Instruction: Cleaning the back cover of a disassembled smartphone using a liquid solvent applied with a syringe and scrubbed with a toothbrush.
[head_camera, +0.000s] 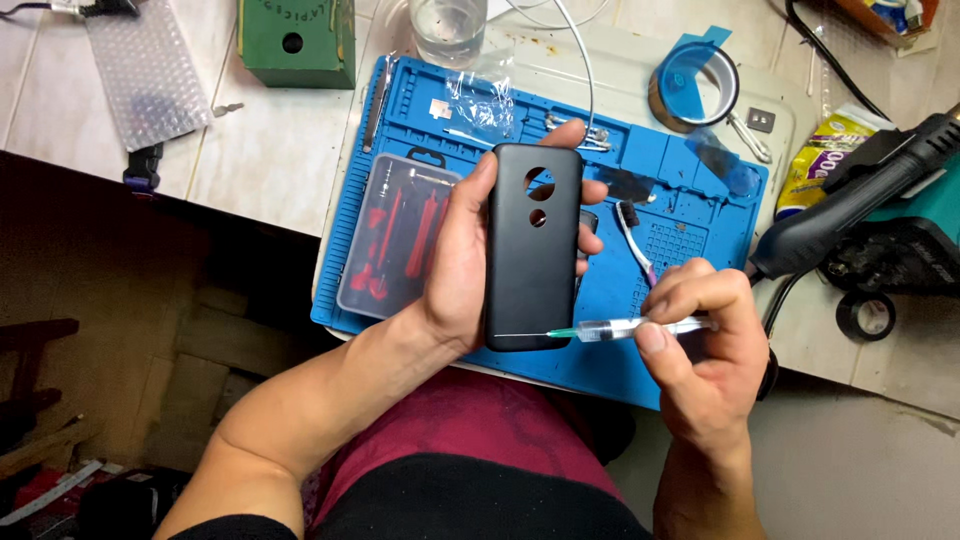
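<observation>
The left hand is gripping a black phone back side up, thumb along its left edge and fingertips curling over its right edge, holding it above the blue mat. The right hand is pinching a small clear syringe between thumb and fingers, and its thin needle is lying across the phone's bottom edge, near the lower right corner. Both hands are hovering over the mat's near edge, which is overhanging the worktop edge above the person's lap. To the left, a clear case of red tools is sitting on the mat just beside the left hand. A toothbrush is lying just right of the phone. A roll of tape and a dark hot-air tool are crowding the right side.
</observation>
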